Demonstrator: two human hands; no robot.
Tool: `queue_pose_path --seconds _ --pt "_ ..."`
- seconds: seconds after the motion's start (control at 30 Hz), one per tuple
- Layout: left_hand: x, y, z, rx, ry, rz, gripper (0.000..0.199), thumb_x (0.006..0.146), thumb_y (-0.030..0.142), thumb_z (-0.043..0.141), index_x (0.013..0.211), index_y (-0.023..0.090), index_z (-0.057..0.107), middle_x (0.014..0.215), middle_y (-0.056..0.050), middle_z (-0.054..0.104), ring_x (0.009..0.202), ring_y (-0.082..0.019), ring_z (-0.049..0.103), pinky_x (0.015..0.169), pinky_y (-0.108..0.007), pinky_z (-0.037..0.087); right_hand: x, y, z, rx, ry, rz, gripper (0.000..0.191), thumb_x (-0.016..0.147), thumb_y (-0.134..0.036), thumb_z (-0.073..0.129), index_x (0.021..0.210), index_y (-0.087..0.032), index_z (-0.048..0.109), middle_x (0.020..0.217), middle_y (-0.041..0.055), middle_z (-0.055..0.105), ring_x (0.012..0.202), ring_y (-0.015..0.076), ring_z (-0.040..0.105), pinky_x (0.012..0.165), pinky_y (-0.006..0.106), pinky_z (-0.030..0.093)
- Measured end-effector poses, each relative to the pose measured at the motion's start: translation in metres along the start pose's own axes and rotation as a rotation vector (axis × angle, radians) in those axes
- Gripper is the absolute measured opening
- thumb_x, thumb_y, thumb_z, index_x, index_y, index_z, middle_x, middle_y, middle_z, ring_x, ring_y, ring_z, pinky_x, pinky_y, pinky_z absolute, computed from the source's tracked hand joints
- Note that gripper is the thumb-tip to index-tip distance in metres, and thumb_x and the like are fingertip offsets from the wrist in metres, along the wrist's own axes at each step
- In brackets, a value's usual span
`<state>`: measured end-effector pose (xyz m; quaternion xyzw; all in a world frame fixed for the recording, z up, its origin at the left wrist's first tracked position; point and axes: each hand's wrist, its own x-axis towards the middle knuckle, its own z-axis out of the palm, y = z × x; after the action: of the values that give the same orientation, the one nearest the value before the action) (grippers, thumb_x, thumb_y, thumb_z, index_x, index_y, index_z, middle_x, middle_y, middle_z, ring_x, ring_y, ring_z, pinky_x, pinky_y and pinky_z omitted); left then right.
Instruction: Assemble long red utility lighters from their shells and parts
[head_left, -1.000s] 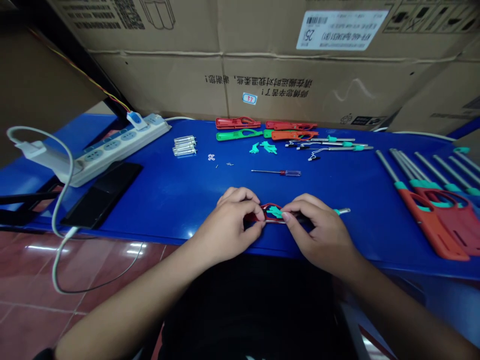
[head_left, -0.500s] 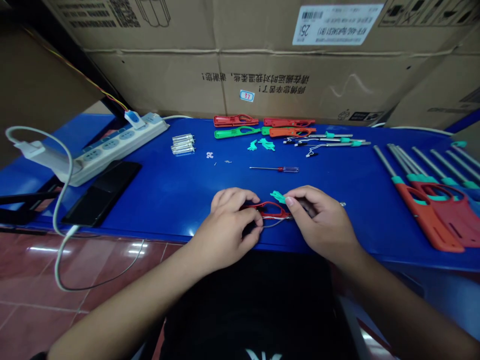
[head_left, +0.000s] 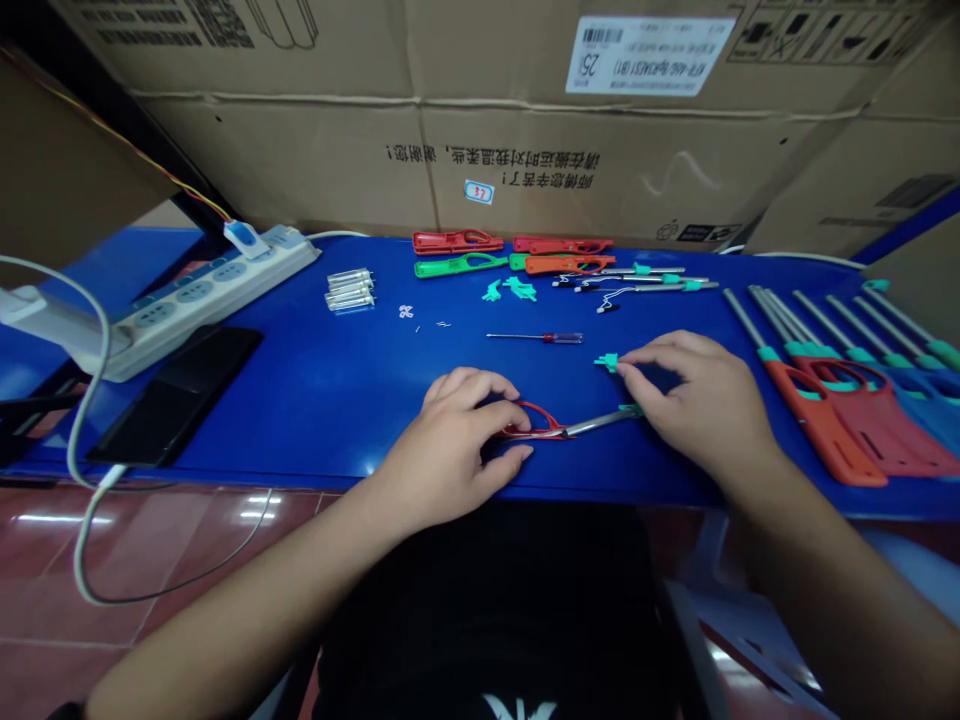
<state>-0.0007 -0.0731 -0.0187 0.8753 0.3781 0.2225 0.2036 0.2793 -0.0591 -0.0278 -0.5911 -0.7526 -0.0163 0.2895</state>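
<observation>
On the table, the left hand covers the red shell, its grip hidden; the right hand pinches a teal piece by its edge, so it could slip.

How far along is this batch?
Looks done: handles with tubes at right. In hand: left hand at an open red shell, right hand pinching a green piece. Probably left: that shell, still open, plus loose shells and wired tubes near the carton.

Blue table, screwdriver, black phone, white power strip, red, green and orange casings, metal-tipped lighters
</observation>
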Motion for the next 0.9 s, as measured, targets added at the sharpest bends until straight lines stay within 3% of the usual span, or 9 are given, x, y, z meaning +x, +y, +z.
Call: queue_pose_path --seconds 0.13,0.3,0.43,0.6,0.9 --pt "0.007 0.009 0.011 0.028 0.008 0.034 0.016 0.092 0.030 0.064 0.105 0.024 0.072 0.115 -0.006 0.065 0.108 -0.025 0.056 0.095 -0.043 0.043 -0.002 0.004 0.000 -0.031 -0.089 -0.079 0.018 0.091 -0.031 0.063 0.099 -0.020 0.075 0.097 0.0092 0.071 0.090 0.0272 0.063 0.086 0.047 0.048" --pt "0.012 0.006 0.024 -0.042 0.043 0.069 0.014 0.093 0.024 0.064 0.103 0.022 0.074 0.105 -0.004 0.068 0.100 -0.021 0.058 0.091 -0.038 0.047 -0.010 -0.007 -0.010 0.107 -0.300 -0.379 0.023 0.095 -0.032 0.061 0.113 -0.023 0.072 0.112 0.0088 0.068 0.103 0.0246 0.060 0.091 0.043 0.045" --pt "0.017 0.001 0.029 -0.085 0.065 0.074 0.012 0.091 0.022 0.067 0.101 0.021 0.075 0.098 -0.003 0.071 0.094 -0.019 0.060 0.089 -0.035 0.047 -0.013 -0.009 -0.007 0.116 -0.406 -0.365 0.020 0.099 -0.029 0.053 0.105 -0.021 0.071 0.104 0.0074 0.069 0.098 0.0226 0.060 0.089 0.040 0.045" --pt "0.022 0.001 0.028 -0.150 0.109 0.085 0.005 0.089 0.021 0.071 0.091 0.020 0.076 0.090 -0.001 0.074 0.082 -0.015 0.062 0.084 -0.032 0.047 -0.014 -0.016 -0.002 0.060 -0.409 -0.408 0.026 0.102 -0.024 0.044 0.099 -0.016 0.068 0.101 0.0093 0.069 0.093 0.0231 0.059 0.085 0.039 0.045" --pt "0.021 0.000 0.027 -0.155 0.086 0.062 0.008 0.090 0.021 0.068 0.089 0.020 0.076 0.090 -0.001 0.075 0.085 -0.017 0.063 0.085 -0.034 0.048 -0.016 -0.023 -0.002 -0.021 -0.396 -0.420 0.026 0.102 -0.025 0.044 0.099 -0.016 0.069 0.092 0.0069 0.068 0.085 0.0230 0.063 0.077 0.036 0.046"
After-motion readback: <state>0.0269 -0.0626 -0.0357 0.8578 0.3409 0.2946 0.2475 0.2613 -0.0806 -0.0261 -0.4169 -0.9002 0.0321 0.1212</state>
